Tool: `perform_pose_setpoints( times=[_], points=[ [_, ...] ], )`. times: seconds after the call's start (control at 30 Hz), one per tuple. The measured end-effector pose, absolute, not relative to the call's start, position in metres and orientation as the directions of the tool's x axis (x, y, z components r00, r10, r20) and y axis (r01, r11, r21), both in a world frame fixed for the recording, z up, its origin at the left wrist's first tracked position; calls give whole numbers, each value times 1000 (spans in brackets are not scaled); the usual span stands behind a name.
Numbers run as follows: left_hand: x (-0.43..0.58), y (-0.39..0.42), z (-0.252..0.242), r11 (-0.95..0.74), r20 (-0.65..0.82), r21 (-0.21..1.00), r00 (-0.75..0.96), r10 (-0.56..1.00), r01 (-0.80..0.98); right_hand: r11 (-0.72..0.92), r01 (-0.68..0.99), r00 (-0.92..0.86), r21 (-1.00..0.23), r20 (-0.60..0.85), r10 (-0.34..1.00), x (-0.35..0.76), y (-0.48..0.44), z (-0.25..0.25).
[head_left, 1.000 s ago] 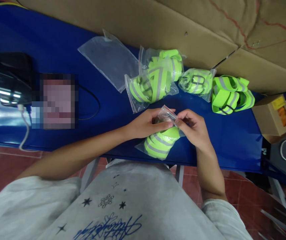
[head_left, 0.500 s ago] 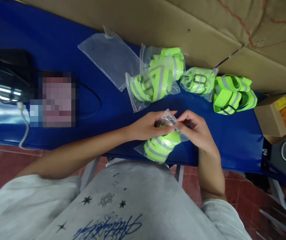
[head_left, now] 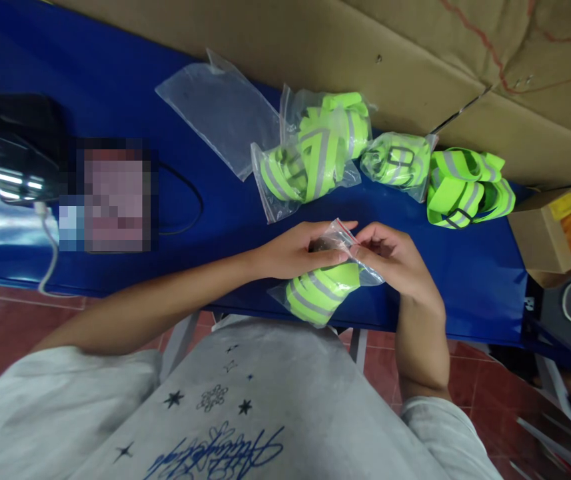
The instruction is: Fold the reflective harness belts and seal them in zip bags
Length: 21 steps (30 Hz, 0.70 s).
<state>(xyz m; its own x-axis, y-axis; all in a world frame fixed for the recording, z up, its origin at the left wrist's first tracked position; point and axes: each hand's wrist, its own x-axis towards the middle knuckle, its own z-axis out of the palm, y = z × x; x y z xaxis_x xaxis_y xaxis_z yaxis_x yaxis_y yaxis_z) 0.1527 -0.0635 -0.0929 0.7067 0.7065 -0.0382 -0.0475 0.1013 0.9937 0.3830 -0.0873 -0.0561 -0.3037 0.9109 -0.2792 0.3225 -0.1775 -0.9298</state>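
Observation:
A clear zip bag [head_left: 341,233] with a red line along its mouth lies near the front edge of the blue table. Folded inside it is a fluorescent yellow-green reflective strap [head_left: 321,293] with grey stripes. My left hand [head_left: 298,250] grips the bag's upper part from the left, thumb over the plastic. At the mouth's right side, my right hand [head_left: 388,257] pinches the seal between thumb and fingers. Parts of the bag's top are hidden under my fingers.
Bagged straps [head_left: 310,163] lie beyond my hands, beside a flat clear bag [head_left: 220,110]. Another bagged strap [head_left: 400,160] and a loose strap [head_left: 465,190] are to the right. A small cardboard box [head_left: 540,233] stands at the right end; large cardboard [head_left: 315,47] lines the back.
My right hand has slid slightly right and down along the bag's mouth, and more of the bag's right corner shows. My left hand keeps its hold.

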Motion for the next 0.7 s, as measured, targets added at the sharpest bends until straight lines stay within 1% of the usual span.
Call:
perform_pose_setpoints(
  times=[0.13, 0.3, 0.43, 0.53, 0.7],
  points=[
    [153, -65, -95, 56, -42, 998, 714, 699, 3, -170, 312, -344, -935, -278, 897, 382, -86, -56],
    [152, -66, -94, 28, -42, 999, 741, 670, 31, -165, 279, -340, -946, -258, 904, 382, -89, -59],
    [152, -65, -91, 24, -35, 999, 743, 668, 26, -135, 272, -361, -953, -231, 904, 381, -88, -60],
    [152, -64, -90, 25, -35, 999, 767, 641, 24, -139, 267, -393, -954, -240, 888, 379, -87, -60],
    [154, -65, -88, 10, -31, 999, 789, 614, 32, -156, 262, -357, -952, -246, 901, 378, -90, -61]
  ],
)
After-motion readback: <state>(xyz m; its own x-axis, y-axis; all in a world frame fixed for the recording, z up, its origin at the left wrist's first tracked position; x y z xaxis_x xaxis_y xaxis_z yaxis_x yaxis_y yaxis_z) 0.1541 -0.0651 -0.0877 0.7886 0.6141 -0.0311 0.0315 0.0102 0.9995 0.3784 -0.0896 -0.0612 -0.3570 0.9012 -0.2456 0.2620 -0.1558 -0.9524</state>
